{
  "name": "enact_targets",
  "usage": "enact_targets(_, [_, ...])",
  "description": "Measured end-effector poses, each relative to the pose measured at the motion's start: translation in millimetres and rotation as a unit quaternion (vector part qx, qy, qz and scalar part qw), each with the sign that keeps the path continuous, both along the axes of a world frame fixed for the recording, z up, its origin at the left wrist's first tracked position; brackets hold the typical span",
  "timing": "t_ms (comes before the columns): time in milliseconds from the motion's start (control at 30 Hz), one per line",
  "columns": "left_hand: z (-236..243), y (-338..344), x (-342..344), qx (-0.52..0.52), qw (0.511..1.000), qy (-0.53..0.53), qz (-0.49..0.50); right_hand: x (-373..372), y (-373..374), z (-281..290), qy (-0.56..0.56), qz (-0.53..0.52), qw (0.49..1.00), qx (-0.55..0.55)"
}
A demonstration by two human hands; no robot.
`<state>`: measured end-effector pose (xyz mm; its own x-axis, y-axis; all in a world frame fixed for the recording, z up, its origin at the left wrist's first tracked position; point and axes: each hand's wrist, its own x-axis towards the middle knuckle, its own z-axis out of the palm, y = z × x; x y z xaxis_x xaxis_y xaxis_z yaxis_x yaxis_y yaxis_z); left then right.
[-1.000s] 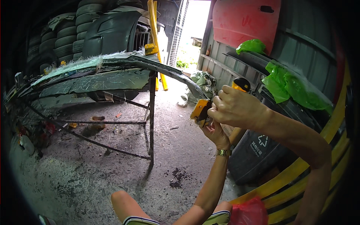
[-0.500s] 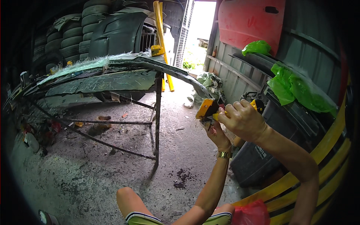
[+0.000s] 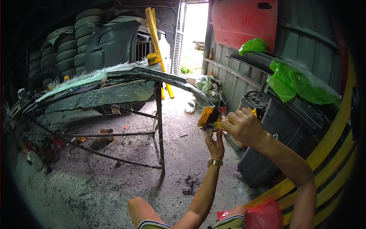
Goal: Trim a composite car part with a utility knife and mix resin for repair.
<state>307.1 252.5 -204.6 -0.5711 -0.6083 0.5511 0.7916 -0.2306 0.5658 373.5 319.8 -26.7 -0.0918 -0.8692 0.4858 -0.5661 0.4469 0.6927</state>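
Note:
My right hand [image 3: 246,128] is closed round a yellow-and-black tool [image 3: 207,116] whose kind I cannot make out. One yellow-and-black block sticks out left of the fist, and another yellow end shows behind it on the right. Just below, my left hand [image 3: 215,146], with a gold watch [image 3: 215,162] on its wrist, is raised with thumb and fingers curled at the tool's underside. What it pinches there is hidden. Close beyond the tool is the drooping right end of a long curved car panel [image 3: 179,81], laid across a dark metal stand [image 3: 159,126].
Whitish fibre [image 3: 82,79] covers the panel's top, where a yellow-and-black block [image 3: 154,58] sits. A black bin [image 3: 267,152] stands right, beneath green plastic bags [image 3: 284,82]. Yellow slats [image 3: 324,162] and a red bag [image 3: 263,215] are near me. Tyres [image 3: 66,53] are stacked behind.
My view has shifted slightly, so the stand and wall sit a little differently. The left hand has dropped a bit below the tool; the right hand keeps its grip.

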Motion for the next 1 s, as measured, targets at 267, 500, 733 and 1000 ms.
enact_targets(267, [16,-5,9,-0.024,1.0,0.001,0.007,-2,0,18,0.041,0.004,0.998,0.039])
enact_targets(500, [19,-6,10,-0.028,0.999,-0.011,0.039,-5,-3,31,0.068,-0.008,0.996,0.05])
enact_targets(733, [12,-12,10,-0.044,0.997,-0.018,0.061,-11,6,7,0.016,0.012,1.0,0.011])
enact_targets(1000, [1,-8,8,-0.054,0.996,-0.022,0.061,-7,16,-35,-0.081,0.008,0.985,-0.149])
